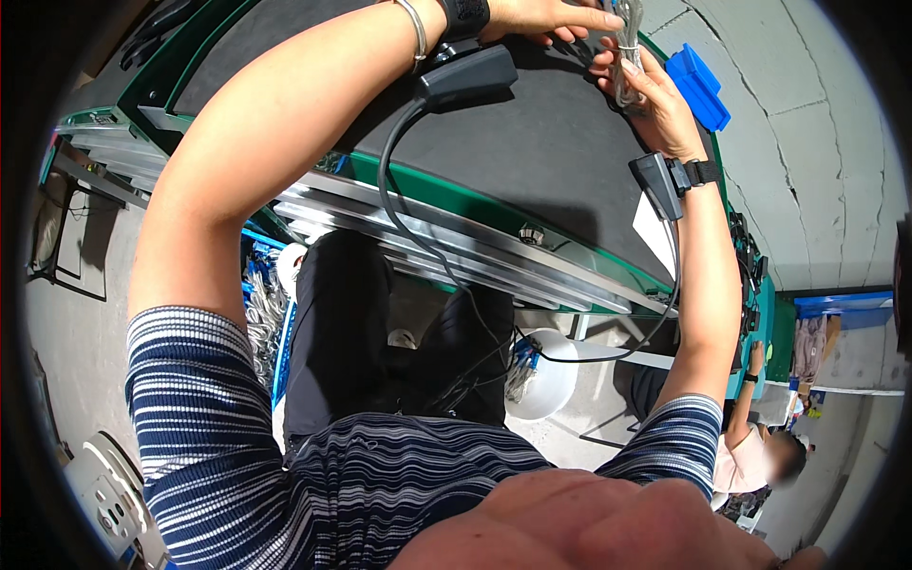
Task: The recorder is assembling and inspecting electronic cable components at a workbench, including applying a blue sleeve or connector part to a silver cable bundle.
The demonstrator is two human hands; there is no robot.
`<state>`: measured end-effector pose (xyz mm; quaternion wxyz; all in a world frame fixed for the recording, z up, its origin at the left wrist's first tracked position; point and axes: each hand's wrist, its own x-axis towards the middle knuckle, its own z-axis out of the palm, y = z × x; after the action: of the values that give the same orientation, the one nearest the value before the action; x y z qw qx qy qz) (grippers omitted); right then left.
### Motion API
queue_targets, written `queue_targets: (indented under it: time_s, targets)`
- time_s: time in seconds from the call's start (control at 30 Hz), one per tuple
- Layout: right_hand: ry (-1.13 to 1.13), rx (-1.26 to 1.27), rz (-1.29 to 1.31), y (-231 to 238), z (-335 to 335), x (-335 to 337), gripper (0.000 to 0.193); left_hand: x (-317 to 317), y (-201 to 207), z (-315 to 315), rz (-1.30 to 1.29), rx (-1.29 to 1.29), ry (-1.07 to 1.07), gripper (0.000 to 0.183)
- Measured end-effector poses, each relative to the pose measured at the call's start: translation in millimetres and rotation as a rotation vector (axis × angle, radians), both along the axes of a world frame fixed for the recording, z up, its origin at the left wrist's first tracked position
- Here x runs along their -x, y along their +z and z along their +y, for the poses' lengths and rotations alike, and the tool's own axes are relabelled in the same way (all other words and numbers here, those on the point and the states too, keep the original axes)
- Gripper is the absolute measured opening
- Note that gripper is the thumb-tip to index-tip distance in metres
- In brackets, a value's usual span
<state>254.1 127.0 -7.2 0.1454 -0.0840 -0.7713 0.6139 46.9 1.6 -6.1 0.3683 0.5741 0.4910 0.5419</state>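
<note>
At the top edge of the head view, my right hand (662, 109) is closed around a looped bundle of thin grey cable (628, 47), which hangs upright with a pale tie around its middle. My left hand (541, 16) comes in from the left, partly cut off by the picture's edge. One of its digits stretches out to touch the bundle's upper part, while the other fingers stay apart from the cable. Both hands are above the dark conveyor belt (456, 142). Black wrist devices (467, 74) with cords sit on both wrists.
A green and metal frame edge (418, 185) runs between my body and the belt. Beyond the belt lies a blue plastic tray (698, 85). Below are a blue crate (282, 356) of cables and a white bucket (546, 389). Another person (750, 461) works at the right.
</note>
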Motion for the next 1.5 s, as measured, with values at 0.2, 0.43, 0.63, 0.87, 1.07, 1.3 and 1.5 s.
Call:
queue_targets:
  time_s: [0.2,0.43,0.63,0.87,1.07,1.3,1.5]
  targets:
    - [0.093,0.02,0.0,5,-14,3,0.045,-6,11,-15,0.002,-0.108,-0.162,0.036]
    - [0.025,-0.157,-0.026,-3,-13,8,0.053,-12,13,-11,0.002,-0.194,-0.269,0.024]
    - [-0.123,-0.266,-0.058,-4,-12,8,0.066,-17,13,-8,-0.021,-0.291,-0.29,0.029]
    - [-0.079,-0.421,-0.093,-2,-10,5,0.061,-20,17,-12,-0.015,-0.111,-0.263,0.047]
    - [-0.001,-0.053,0.013,-6,-4,3,0.071,-28,13,-15,-0.07,0.002,-0.563,0.05]
    - [0.048,0.083,0.139,-2,-6,4,0.101,-19,12,-16,0.381,-0.068,-0.404,0.048]
    - [-0.092,0.203,0.094,-7,0,5,0.069,-10,12,-11,0.658,-0.013,0.157,0.041]
